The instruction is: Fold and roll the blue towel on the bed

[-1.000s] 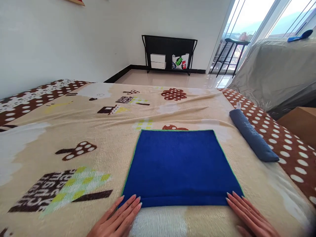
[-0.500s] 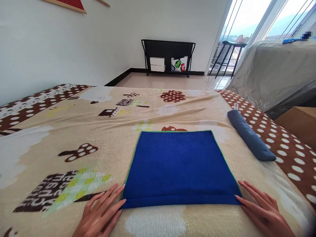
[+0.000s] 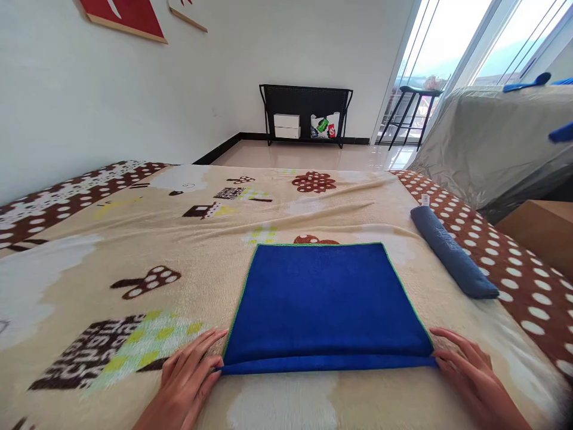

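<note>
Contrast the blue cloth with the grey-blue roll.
The blue cloth lies mostly flat; the grey-blue roll is narrow and rounded. The cloth has green edging; the roll shows a white tag. The left hand and right hand touch the cloth, not the roll. Both lie on the patterned blanket.

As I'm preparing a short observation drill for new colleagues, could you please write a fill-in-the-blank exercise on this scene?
1. The left hand and right hand touch the near corners of a cloth whose colour is ____.
2. The stitching along the cloth's far edge is coloured ____.
3. The grey-blue bundle lies on the cloth's ____ side, as the person sees it.
4. Beyond the blanket stands a low rack coloured ____.

Missing words: blue; green; right; black.
</note>
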A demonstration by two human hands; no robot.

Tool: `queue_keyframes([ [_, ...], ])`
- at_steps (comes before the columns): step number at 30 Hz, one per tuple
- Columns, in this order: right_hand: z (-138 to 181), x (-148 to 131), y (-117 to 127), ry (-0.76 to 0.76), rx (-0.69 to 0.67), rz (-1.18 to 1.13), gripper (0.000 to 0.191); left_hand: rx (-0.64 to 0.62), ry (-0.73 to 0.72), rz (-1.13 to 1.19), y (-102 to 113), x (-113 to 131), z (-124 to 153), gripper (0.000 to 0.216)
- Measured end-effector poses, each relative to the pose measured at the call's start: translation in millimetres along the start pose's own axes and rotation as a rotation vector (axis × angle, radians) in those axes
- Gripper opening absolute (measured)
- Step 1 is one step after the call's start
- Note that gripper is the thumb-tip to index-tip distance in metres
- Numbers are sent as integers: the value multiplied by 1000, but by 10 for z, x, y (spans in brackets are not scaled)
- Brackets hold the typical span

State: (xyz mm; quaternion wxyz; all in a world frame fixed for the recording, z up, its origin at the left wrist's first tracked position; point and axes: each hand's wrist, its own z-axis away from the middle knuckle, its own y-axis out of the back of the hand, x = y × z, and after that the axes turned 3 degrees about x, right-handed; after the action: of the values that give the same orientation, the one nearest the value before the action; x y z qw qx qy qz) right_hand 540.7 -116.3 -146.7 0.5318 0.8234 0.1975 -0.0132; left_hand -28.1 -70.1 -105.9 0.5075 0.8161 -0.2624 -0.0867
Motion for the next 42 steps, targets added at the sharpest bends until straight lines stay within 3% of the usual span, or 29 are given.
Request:
queue_keyframes([
  [4, -155, -60, -57, -5, -17, 94, 26, -39, 26, -53, -31, -23, -47, 21],
  [8, -270, -217, -190, -30, 144, 326, 23, 23, 4, -240, -87, 99, -159, 17],
  [11, -308, -520, -350, -119, 301, 452, 18, 143, 103, -374, -244, 487, -281, 18],
  [13, -334, -817, -468, -60, 357, 393, 16, 199, 165, -319, -403, 866, -369, 23],
  [16, -419, -1283, -612, 141, 285, 141, 20, 235, 156, -88, -629, 1394, -490, 26],
  [19, -529, -1565, -660, 234, 225, -5, 30, 286, 102, 46, -731, 1604, -570, 29],
  [22, -572, -1556, -600, 265, 196, -25, 39, 272, 9, 52, -694, 1435, -549, 36],
  [26, -484, -1259, -447, 248, 111, 117, 49, 148, -131, -66, -554, 956, -317, 42],
  [29, -414, -1125, -372, 199, 101, 183, 56, 141, -89, -187, -471, 762, -159, 42],
  [32, -450, -1274, -387, 176, 138, 180, 61, 189, 9, -233, -450, 889, -199, 41],
  [37, -655, -1746, -507, 331, 110, 138, 62, 234, -14, -21, -522, 1279, -525, 32],
  [39, -696, -1790, -524, 359, 89, 163, 59, 214, -32, 8, -522, 1227, -569, 29],
  [42, -686, -1708, -505, 381, 71, 188, 58, 188, -63, 13, -441, 902, -488, 25],
])
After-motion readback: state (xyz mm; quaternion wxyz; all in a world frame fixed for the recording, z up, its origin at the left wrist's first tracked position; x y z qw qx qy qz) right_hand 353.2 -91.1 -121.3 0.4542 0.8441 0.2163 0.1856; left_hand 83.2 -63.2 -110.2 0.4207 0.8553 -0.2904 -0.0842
